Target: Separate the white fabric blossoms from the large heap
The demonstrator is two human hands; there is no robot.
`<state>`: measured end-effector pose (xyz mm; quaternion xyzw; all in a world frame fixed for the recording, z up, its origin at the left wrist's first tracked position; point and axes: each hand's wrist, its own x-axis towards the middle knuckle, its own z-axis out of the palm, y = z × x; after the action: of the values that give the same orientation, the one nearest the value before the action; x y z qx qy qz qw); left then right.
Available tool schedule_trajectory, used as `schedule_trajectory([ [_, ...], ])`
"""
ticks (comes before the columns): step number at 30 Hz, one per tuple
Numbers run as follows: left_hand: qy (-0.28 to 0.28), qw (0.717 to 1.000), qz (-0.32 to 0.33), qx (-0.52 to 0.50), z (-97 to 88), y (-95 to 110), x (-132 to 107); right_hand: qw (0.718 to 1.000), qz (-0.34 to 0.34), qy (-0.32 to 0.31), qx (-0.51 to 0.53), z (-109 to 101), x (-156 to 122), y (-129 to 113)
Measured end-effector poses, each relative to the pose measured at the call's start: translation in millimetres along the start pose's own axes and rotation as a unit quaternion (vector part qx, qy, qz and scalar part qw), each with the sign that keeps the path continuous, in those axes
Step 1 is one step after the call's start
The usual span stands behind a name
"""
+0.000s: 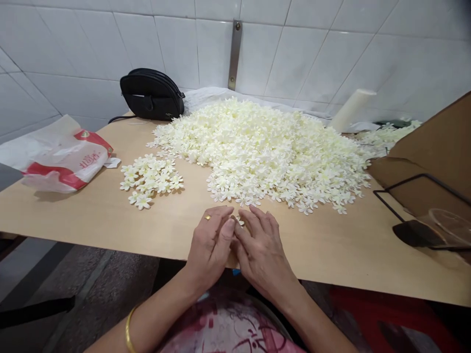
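Cream flower (240, 221) is showing between the curled, nearly closed left hand (210, 242) and right hand (262, 250), actual grip unclear, over the table (154, 235), near the pile (257, 142), probably feeling light, soft, easily creased, so favouring a centre pinch.

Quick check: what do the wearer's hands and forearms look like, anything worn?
No gloves or sleeves show. The left hand has a gold-coloured ring, with a curved gold-coloured bangle on that forearm. The right hand shows no jewellery.

left hand (210, 241), right hand (262, 247) | together at pale flower (240, 221) | flower heap (257, 152) beyond
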<state>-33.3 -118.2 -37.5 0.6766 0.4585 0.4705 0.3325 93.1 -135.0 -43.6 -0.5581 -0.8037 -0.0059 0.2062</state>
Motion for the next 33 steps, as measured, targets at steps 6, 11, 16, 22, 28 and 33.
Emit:
schedule_trajectory([
  [6, 0.027, 0.995, -0.083, -0.055, -5.0, 0, -1, 1.0, 0.01, 0.008, 0.004, -2, 1, -1],
  [11, 0.026, 0.996, -0.073, -0.05, -6.2, 0, -4, 1.0, 0.003, 0.014, 0.009, -3, 0, 2],
  [16, 0.028, 0.996, -0.07, -0.046, -6.0, -1, -4, 0.999, -0.013, 0.014, 0.035, -3, 1, 7],
  [22, 0.004, 0.998, -0.052, -0.035, -6.5, -3, -5, 0.999, -0.003, 0.036, 0.017, 0, 7, 17],
  [28, -0.014, 0.999, -0.001, 0.046, -3.2, -2, -3, 0.986, 0.055, 0.076, 0.139, -6, 16, 28],
  [33, -0.055, 0.982, 0.069, 0.167, 7.6, -1, 1, 0.983, 0.079, 0.079, 0.147, -4, 18, 29],
])
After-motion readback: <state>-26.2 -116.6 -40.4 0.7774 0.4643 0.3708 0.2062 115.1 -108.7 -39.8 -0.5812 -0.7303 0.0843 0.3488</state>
